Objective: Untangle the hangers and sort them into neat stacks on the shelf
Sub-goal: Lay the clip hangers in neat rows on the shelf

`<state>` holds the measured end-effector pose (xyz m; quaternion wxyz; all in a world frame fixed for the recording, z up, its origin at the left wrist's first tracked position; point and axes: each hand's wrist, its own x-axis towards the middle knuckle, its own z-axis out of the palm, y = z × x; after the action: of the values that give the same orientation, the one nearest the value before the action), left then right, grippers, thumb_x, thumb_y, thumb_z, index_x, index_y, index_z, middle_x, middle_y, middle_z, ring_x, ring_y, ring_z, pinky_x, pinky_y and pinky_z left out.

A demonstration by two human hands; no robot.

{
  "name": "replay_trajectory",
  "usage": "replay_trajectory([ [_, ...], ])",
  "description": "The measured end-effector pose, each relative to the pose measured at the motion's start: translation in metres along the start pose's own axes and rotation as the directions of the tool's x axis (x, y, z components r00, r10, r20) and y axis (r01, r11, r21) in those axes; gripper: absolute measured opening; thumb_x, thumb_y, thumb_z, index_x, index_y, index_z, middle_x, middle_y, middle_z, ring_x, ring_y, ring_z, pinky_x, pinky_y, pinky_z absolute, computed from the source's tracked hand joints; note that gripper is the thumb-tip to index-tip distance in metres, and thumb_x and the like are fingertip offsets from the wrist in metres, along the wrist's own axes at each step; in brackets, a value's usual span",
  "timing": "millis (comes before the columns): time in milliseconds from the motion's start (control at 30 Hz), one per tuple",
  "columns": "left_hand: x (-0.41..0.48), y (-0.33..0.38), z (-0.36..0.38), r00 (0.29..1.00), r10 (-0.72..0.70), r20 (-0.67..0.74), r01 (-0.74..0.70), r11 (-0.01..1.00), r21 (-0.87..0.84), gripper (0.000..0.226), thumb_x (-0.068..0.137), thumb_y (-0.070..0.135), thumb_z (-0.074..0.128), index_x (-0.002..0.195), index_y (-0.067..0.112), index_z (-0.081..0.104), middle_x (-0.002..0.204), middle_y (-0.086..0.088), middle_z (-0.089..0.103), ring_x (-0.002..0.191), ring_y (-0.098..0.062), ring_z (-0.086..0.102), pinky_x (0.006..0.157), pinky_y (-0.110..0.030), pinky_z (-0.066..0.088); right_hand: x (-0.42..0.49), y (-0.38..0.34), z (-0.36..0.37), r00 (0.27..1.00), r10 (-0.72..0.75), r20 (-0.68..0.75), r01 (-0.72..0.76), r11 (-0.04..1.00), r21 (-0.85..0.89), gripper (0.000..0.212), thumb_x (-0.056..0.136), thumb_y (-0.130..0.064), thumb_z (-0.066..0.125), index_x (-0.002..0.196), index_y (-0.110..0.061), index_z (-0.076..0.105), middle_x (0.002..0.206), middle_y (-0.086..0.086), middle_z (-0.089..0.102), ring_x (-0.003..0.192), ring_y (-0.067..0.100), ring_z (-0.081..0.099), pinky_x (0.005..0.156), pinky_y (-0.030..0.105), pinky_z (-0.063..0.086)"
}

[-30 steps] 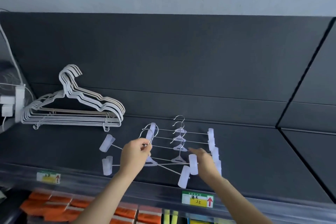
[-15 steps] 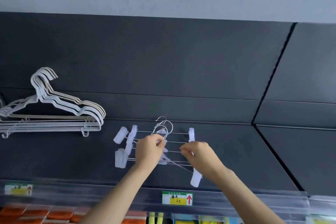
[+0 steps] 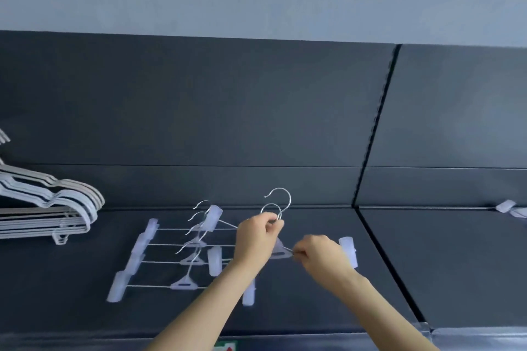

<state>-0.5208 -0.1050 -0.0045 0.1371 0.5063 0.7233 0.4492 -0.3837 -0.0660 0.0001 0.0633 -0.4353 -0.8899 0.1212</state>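
Held hangers shifted right; left hand pinches hooks, right hand bar.

clip hangers look like shiny metal wire with frosted translucent plastic clips, hooks glossy chrome. shelf is matt dark, smooth. coated white hangers look satin.

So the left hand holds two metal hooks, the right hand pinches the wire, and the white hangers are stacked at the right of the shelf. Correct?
Not quite. The head view shows the white hangers stacked at the left of the shelf. The left hand does hold the hooks, and the right hand pinches the wire.
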Motion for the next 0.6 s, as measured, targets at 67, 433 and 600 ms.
replay_trajectory([
  [67, 0.008, 0.015, 0.024, 0.995, 0.103, 0.01, -0.103, 0.991, 0.086, 0.033, 0.084, 0.033, 0.044, 0.087, 0.007, 0.066, 0.081, -0.008, 0.07, 0.078, -0.026, 0.057, 0.077, -0.033, 0.042, 0.007, 0.045, -0.004, 1.0, 0.013, -0.026, -0.014, 1.0, -0.015, 0.02, 0.088, -0.009, 0.04, 0.076, -0.009, 0.055, 0.068, -0.001, 0.041, 0.07, 0.021, 0.04, 0.048, 0.023, 0.02],
  [433, 0.035, 0.018, 0.083, 0.982, 0.048, -0.182, -0.006, 0.975, 0.223, 0.035, 0.074, 0.019, 0.042, 0.086, 0.006, 0.072, 0.089, -0.005, 0.072, 0.085, -0.028, 0.063, 0.08, -0.039, 0.05, 0.073, 0.195, -0.014, 0.999, 0.041, 0.034, -0.047, 0.977, 0.206, 0.037, 0.082, -0.01, 0.049, 0.049, -0.017, 0.033, 0.049, -0.011, 0.043, 0.054, 0.014, 0.027, 0.054, 0.025, 0.023],
  [600, 0.04, -0.007, 0.088, 0.989, -0.055, -0.14, 0.095, 0.952, 0.293, 0.033, 0.073, 0.017, 0.04, 0.077, 0.002, 0.069, 0.081, -0.008, 0.07, 0.082, -0.031, 0.062, 0.075, -0.036, 0.047, 0.098, 0.19, 0.008, 0.999, -0.023, 0.046, 0.017, 0.99, 0.138, 0.025, 0.086, -0.018, 0.05, 0.063, -0.017, 0.058, 0.062, -0.009, 0.045, 0.075, 0.016, 0.044, 0.068, 0.03, 0.035],
])
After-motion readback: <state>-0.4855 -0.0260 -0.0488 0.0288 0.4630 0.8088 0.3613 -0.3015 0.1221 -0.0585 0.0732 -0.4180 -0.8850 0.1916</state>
